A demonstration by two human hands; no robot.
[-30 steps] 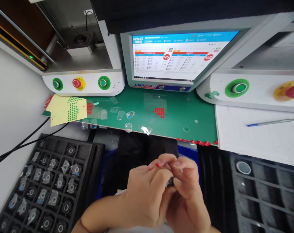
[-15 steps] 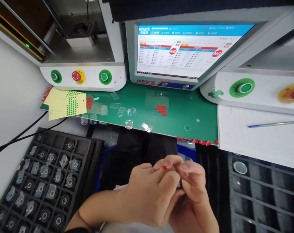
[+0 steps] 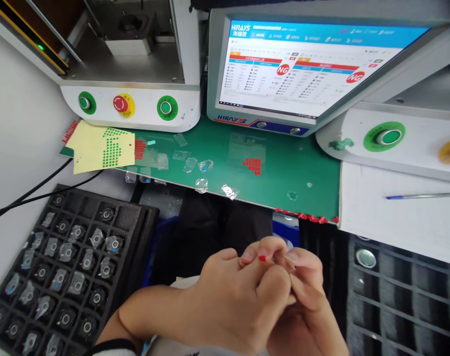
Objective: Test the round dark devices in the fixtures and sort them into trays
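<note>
My left hand [image 3: 243,301] is closed, its fingers curled in front of my lap against my right hand [image 3: 310,296]. The right fingers are bent and pinched together at the same spot. Whatever lies between the two hands is hidden by the fingers. A small red sticker [image 3: 262,258] shows at the fingertips on top. Beyond the hands, the green work surface [image 3: 210,143] carries a clear sheet with red stickers [image 3: 252,165] and scraps of clear film [image 3: 202,185].
At left, a black foam tray [image 3: 126,217] holds several round dark parts, many under film. Another compartment tray [image 3: 366,296] at right holds a round silver-rimmed part [image 3: 366,258]. Behind stand a monitor [image 3: 284,94] and button panels [image 3: 143,106]. A pen [image 3: 421,196] lies on paper [image 3: 369,217].
The view has shifted slightly. Both hands stay together, with the fingers closed further over the dark thing that showed between them before. The red sticker is more visible now.
</note>
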